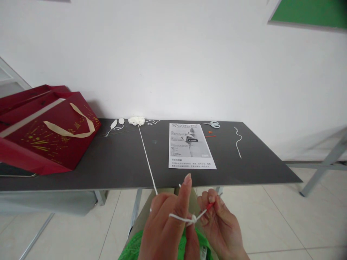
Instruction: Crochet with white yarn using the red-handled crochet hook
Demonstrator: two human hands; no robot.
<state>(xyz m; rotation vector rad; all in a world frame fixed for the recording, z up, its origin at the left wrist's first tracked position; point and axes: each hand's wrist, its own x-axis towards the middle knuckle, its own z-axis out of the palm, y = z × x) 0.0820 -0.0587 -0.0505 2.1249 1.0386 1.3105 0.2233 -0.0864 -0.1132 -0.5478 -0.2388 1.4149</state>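
Observation:
My left hand (166,224) pinches a small knotted piece of white yarn (193,219) between thumb and fingers, its index finger raised. A strand of white yarn (147,159) runs from this hand across the table to a loose white yarn ball (136,120) by the wall. Close on the right, my right hand (221,225) is closed around a red crochet hook (210,206). A yarn loop stretches from the knotted piece to the hook's end. Most of the hook is hidden by my fingers. Both hands are above my lap, in front of the table edge.
On the dark table (130,169) lie a printed sheet (189,163), scissors (214,124), a thin red stick (210,136), a small orange item (210,132) and a cut yarn piece (238,142). White crocheted pieces (114,124) lie left, near a red gift bag (62,141).

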